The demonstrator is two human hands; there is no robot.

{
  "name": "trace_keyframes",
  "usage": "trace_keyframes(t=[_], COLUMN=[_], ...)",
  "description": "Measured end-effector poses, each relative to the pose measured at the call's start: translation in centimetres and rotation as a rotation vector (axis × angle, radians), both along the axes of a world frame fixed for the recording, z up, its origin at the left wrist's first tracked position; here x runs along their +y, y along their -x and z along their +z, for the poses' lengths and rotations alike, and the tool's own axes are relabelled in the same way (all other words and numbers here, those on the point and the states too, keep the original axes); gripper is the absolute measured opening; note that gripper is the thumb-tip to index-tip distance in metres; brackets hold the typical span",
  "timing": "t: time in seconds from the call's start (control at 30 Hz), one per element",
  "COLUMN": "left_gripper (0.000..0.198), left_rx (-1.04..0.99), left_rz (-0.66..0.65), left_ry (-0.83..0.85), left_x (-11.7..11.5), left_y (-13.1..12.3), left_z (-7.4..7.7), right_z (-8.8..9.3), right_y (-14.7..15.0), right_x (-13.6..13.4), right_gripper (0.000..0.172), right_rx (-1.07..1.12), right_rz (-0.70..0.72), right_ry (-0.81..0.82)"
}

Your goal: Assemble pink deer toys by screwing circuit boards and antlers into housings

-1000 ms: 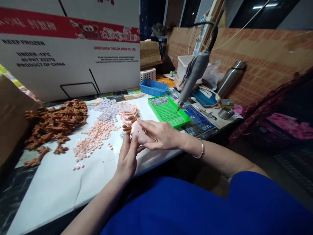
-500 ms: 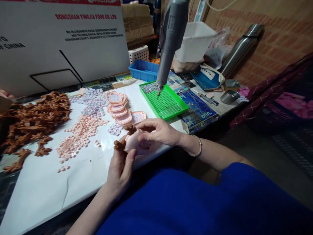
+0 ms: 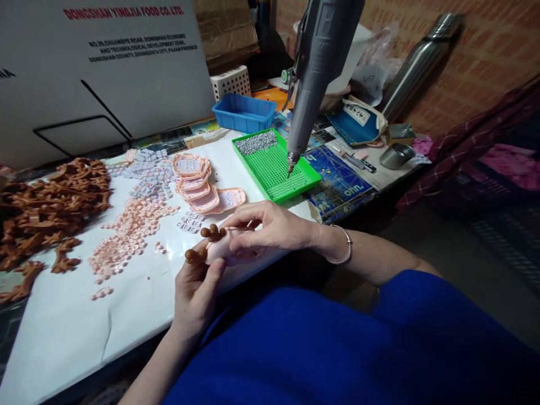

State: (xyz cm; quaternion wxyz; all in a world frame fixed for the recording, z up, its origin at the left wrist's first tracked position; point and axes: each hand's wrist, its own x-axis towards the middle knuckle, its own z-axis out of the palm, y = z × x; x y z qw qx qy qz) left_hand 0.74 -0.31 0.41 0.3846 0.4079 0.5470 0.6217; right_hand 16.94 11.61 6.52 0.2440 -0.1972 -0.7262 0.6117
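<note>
Hands meet just in front of the green tray (image 3: 274, 166), at the near edge of the tabletop (image 3: 84, 320). The left hand (image 3: 196, 289) and right hand (image 3: 270, 228) both hold a pink shell (image 3: 223, 251) with brown antlers (image 3: 213, 232), fingers (image 3: 248, 212) closed around it, just above the tabletop. A screwdriver (image 3: 314, 73) hangs with its tip over the tray. Left of the tray lie stacked pink covers (image 3: 202, 188), farther left pink buttons (image 3: 126, 236) and a brown heap (image 3: 46, 208).
</note>
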Motion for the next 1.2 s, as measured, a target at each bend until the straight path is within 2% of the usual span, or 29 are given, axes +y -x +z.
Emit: trace_keyframes(t=[0.27, 0.37, 0.53, 0.73, 0.87, 1.03, 1.1, 1.2], left_gripper=[0.041, 0.04, 0.045, 0.041, 0.041, 0.037, 0.035, 0.036], left_rx=[-0.036, -0.081, -0.119, -0.074, -0.035, 0.177, 0.229, 0.196], left_rz=[0.026, 0.05, 0.032, 0.065, 0.093, 0.22, 0.208, 0.144], left_ry=[0.035, 0.03, 0.099, 0.081, 0.04, -0.09, -0.113, -0.118], left_x=[0.0, 0.1, 0.2, 0.3, 0.4, 0.4, 0.5, 0.8], left_y=[-0.5, -0.9, -1.3, -1.7, -1.5, -0.8, -0.7, -0.7], left_z=[0.2, 0.5, 1.0, 1.8, 1.6, 1.6, 2.1, 3.0], right_z=[-0.6, -0.7, -0.1, -0.3, -0.6, -0.5, -0.7, -1.5], right_y=[-0.2, -0.2, -0.5, -0.5, -0.4, -0.8, -0.9, -0.9], right_x=[0.1, 0.1, 0.4, 0.6, 0.9, 0.8, 0.5, 0.1], right_gripper=[0.013, 0.013, 0.02, 0.023, 0.024, 0.02, 0.021, 0.028], right_rx=[0.025, 0.026, -0.109, -0.046, -0.06, -0.023, 0.071, 0.181], right_rz=[-0.018, -0.077, -0.041, -0.063, -0.042, 0.005, -0.03, -0.108], right_ry=[-0.207, -0.303, -0.184, -0.474, -0.454, -0.488, -0.467, -0.379])
